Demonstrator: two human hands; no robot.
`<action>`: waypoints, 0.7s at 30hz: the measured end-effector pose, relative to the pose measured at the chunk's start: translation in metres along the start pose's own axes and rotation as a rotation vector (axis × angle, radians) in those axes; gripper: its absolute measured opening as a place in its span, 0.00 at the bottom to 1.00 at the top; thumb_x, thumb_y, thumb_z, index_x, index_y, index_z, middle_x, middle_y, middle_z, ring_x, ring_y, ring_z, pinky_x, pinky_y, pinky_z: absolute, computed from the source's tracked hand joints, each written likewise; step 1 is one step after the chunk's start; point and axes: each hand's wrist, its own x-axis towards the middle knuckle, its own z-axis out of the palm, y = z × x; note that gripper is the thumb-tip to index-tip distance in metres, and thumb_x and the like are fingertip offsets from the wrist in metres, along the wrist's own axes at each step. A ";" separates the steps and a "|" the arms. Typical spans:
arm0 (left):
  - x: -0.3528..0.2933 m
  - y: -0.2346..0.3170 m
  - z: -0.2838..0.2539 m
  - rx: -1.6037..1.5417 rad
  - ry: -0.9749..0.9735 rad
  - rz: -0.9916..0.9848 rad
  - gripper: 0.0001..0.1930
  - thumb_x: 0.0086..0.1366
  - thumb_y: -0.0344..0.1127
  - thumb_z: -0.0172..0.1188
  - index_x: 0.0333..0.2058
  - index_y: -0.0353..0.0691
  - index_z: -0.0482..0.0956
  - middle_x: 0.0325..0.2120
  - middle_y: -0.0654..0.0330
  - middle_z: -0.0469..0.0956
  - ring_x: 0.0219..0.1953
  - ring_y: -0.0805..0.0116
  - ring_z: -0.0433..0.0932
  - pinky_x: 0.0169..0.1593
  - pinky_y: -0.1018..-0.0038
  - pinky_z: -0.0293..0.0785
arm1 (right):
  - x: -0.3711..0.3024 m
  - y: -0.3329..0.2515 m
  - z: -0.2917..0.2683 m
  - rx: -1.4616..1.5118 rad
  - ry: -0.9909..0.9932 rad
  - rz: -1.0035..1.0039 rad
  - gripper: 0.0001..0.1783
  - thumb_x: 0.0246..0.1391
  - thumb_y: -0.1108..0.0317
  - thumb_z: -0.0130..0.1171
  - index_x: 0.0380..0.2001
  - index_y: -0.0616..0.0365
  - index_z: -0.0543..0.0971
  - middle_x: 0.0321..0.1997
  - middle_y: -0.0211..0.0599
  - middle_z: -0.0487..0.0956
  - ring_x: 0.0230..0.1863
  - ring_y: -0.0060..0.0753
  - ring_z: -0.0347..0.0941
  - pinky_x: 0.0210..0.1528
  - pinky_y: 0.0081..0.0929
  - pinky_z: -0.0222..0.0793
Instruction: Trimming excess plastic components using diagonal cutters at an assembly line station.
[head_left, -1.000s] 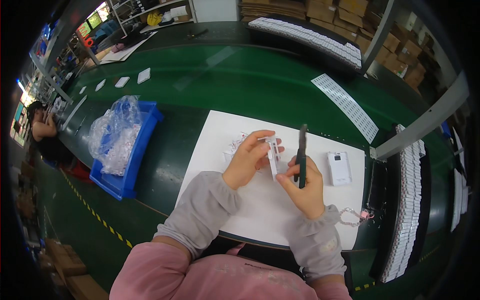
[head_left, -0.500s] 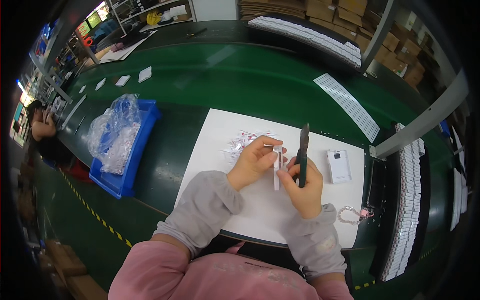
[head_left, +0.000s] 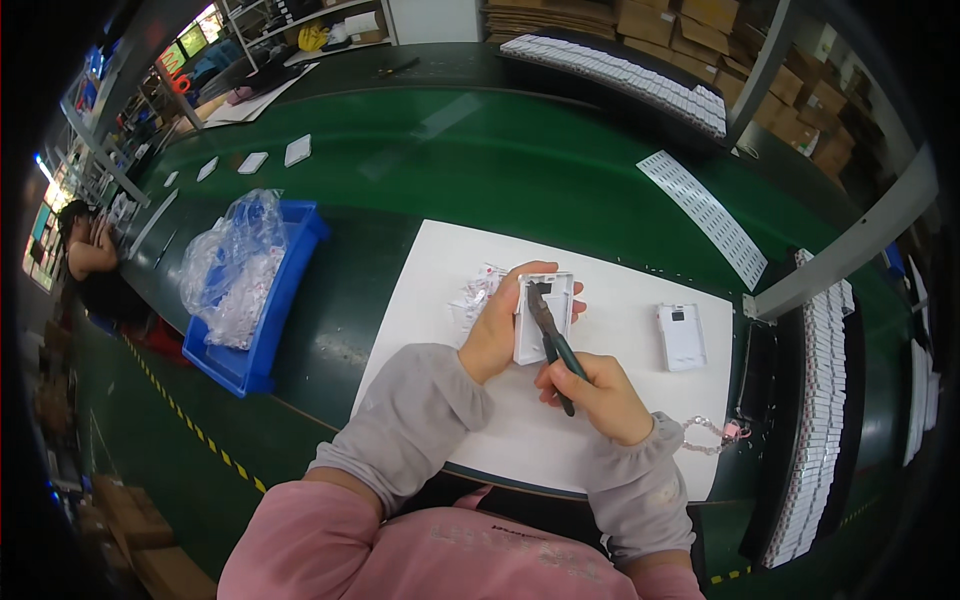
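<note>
Over the white board point(head_left: 640, 440), my left hand point(head_left: 493, 335) is closed around a white plastic case point(head_left: 529, 345), its hollow side facing up. My right hand point(head_left: 603, 392) grips a pair of pliers point(head_left: 561, 348) with dark green handles. The pliers' jaws reach into the upper part of the case, by a small dark window. Behind my left hand lies a heap of small clear-and-white pieces with red marks point(head_left: 470, 298), partly hidden. A second white case point(head_left: 682, 338) with a dark window rests on the board to the right.
A blue bin point(head_left: 262, 375) with a plastic bag point(head_left: 235, 240) of small pieces stands left. A beaded strap point(head_left: 705, 447) lies at the board's right edge. Long rows of white pieces point(head_left: 808, 430) sit right, beside a metal post point(head_left: 850, 245). A label sheet point(head_left: 703, 218) and a green conveyor point(head_left: 400, 150) are beyond.
My left hand has turned the white case from edge-on to hollow side up. My right hand has lowered and tilted the pliers, bringing their jaws into the case.
</note>
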 end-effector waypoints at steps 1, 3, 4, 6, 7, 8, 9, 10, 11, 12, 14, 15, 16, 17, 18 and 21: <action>-0.001 -0.002 -0.001 0.059 -0.024 0.041 0.27 0.70 0.52 0.33 0.58 0.37 0.56 0.52 0.42 0.67 0.51 0.53 0.72 0.55 0.63 0.70 | 0.000 0.000 0.000 0.002 -0.011 -0.008 0.16 0.61 0.60 0.50 0.33 0.65 0.78 0.31 0.33 0.77 0.33 0.22 0.73 0.37 0.20 0.68; -0.002 -0.004 0.001 0.067 -0.018 0.058 0.28 0.70 0.54 0.33 0.58 0.37 0.56 0.52 0.42 0.67 0.51 0.53 0.72 0.55 0.63 0.70 | 0.000 0.001 -0.001 0.005 -0.017 -0.016 0.17 0.61 0.60 0.50 0.33 0.65 0.78 0.31 0.33 0.77 0.34 0.22 0.73 0.38 0.20 0.69; -0.002 -0.004 0.002 0.075 -0.008 0.077 0.29 0.70 0.56 0.33 0.58 0.37 0.55 0.52 0.42 0.67 0.51 0.53 0.72 0.55 0.63 0.69 | 0.000 0.002 -0.002 -0.001 -0.025 -0.014 0.17 0.61 0.60 0.50 0.33 0.65 0.78 0.31 0.33 0.77 0.34 0.22 0.73 0.38 0.20 0.68; -0.002 -0.005 0.001 0.060 -0.008 0.089 0.29 0.69 0.56 0.33 0.58 0.38 0.56 0.52 0.42 0.67 0.51 0.53 0.72 0.56 0.63 0.69 | -0.001 0.002 -0.002 -0.007 -0.032 -0.012 0.17 0.61 0.59 0.50 0.34 0.65 0.78 0.31 0.33 0.77 0.34 0.22 0.72 0.38 0.20 0.68; -0.002 -0.005 0.000 0.044 -0.005 0.101 0.29 0.69 0.56 0.34 0.58 0.38 0.56 0.53 0.42 0.67 0.52 0.53 0.72 0.56 0.63 0.69 | -0.001 0.001 -0.001 -0.019 -0.035 -0.032 0.17 0.61 0.59 0.51 0.34 0.65 0.78 0.31 0.33 0.77 0.33 0.22 0.72 0.37 0.20 0.68; -0.002 -0.005 -0.001 0.045 -0.005 0.101 0.29 0.69 0.56 0.34 0.58 0.38 0.56 0.53 0.42 0.67 0.52 0.53 0.72 0.56 0.63 0.69 | -0.001 0.001 0.000 -0.030 -0.039 -0.053 0.18 0.61 0.59 0.51 0.34 0.65 0.78 0.31 0.33 0.77 0.33 0.22 0.72 0.37 0.19 0.68; -0.002 -0.006 -0.002 0.054 -0.016 0.100 0.30 0.69 0.56 0.34 0.58 0.38 0.56 0.53 0.42 0.66 0.52 0.53 0.71 0.56 0.63 0.68 | -0.001 0.000 0.001 -0.030 -0.038 -0.053 0.18 0.61 0.59 0.51 0.34 0.65 0.78 0.31 0.33 0.77 0.33 0.22 0.72 0.37 0.19 0.68; -0.002 -0.006 -0.002 0.062 -0.026 0.099 0.30 0.69 0.57 0.34 0.58 0.38 0.56 0.53 0.42 0.66 0.52 0.53 0.71 0.56 0.63 0.68 | -0.001 0.000 0.001 -0.025 -0.038 -0.072 0.18 0.61 0.59 0.51 0.35 0.65 0.78 0.31 0.33 0.77 0.33 0.21 0.72 0.37 0.19 0.67; -0.002 -0.006 -0.002 0.062 -0.026 0.098 0.30 0.69 0.57 0.34 0.58 0.38 0.56 0.53 0.42 0.66 0.52 0.53 0.71 0.56 0.63 0.68 | -0.001 0.001 0.001 -0.020 -0.038 -0.091 0.18 0.61 0.58 0.51 0.36 0.65 0.78 0.31 0.33 0.77 0.33 0.21 0.71 0.37 0.19 0.67; -0.002 -0.006 -0.001 0.064 -0.017 0.092 0.30 0.69 0.57 0.34 0.58 0.38 0.56 0.54 0.42 0.66 0.52 0.53 0.71 0.56 0.63 0.68 | -0.001 0.001 0.001 -0.020 -0.037 -0.090 0.18 0.61 0.58 0.51 0.36 0.65 0.78 0.31 0.33 0.77 0.33 0.21 0.71 0.37 0.19 0.67; -0.002 -0.006 0.001 0.066 -0.009 0.085 0.30 0.69 0.56 0.34 0.58 0.38 0.56 0.54 0.42 0.66 0.52 0.53 0.71 0.56 0.63 0.68 | 0.000 0.002 0.001 -0.013 -0.036 -0.104 0.18 0.61 0.58 0.50 0.35 0.65 0.78 0.30 0.33 0.77 0.32 0.20 0.71 0.36 0.19 0.67; -0.002 -0.006 0.001 0.064 -0.010 0.095 0.30 0.69 0.56 0.34 0.58 0.38 0.56 0.54 0.43 0.66 0.52 0.54 0.71 0.56 0.63 0.68 | 0.000 0.002 0.002 -0.012 -0.035 -0.104 0.18 0.61 0.58 0.50 0.35 0.65 0.78 0.30 0.33 0.77 0.32 0.20 0.71 0.36 0.19 0.67; -0.003 -0.006 0.001 0.062 -0.011 0.106 0.30 0.69 0.56 0.34 0.58 0.38 0.56 0.54 0.43 0.66 0.52 0.54 0.71 0.56 0.63 0.68 | 0.000 0.001 0.003 -0.009 -0.035 -0.087 0.17 0.61 0.59 0.51 0.33 0.64 0.78 0.29 0.32 0.77 0.31 0.20 0.70 0.34 0.18 0.66; -0.002 -0.006 0.002 0.062 -0.014 0.105 0.30 0.69 0.56 0.34 0.58 0.38 0.56 0.54 0.43 0.66 0.52 0.54 0.71 0.56 0.63 0.68 | 0.000 0.000 0.004 -0.007 -0.033 -0.071 0.16 0.61 0.60 0.51 0.31 0.64 0.77 0.28 0.32 0.77 0.30 0.19 0.70 0.33 0.18 0.66; -0.001 -0.006 0.003 0.091 0.002 0.103 0.30 0.68 0.58 0.35 0.57 0.40 0.56 0.53 0.41 0.66 0.51 0.52 0.72 0.55 0.61 0.69 | 0.002 0.003 0.004 -0.007 -0.031 -0.072 0.16 0.61 0.60 0.51 0.31 0.64 0.77 0.28 0.32 0.77 0.30 0.19 0.70 0.33 0.18 0.66; 0.000 -0.007 0.002 0.123 0.018 0.107 0.30 0.67 0.60 0.35 0.56 0.41 0.56 0.53 0.39 0.66 0.50 0.50 0.72 0.53 0.60 0.71 | 0.007 0.013 0.005 -0.094 0.023 -0.140 0.14 0.60 0.63 0.53 0.27 0.63 0.76 0.27 0.31 0.76 0.26 0.18 0.69 0.29 0.18 0.65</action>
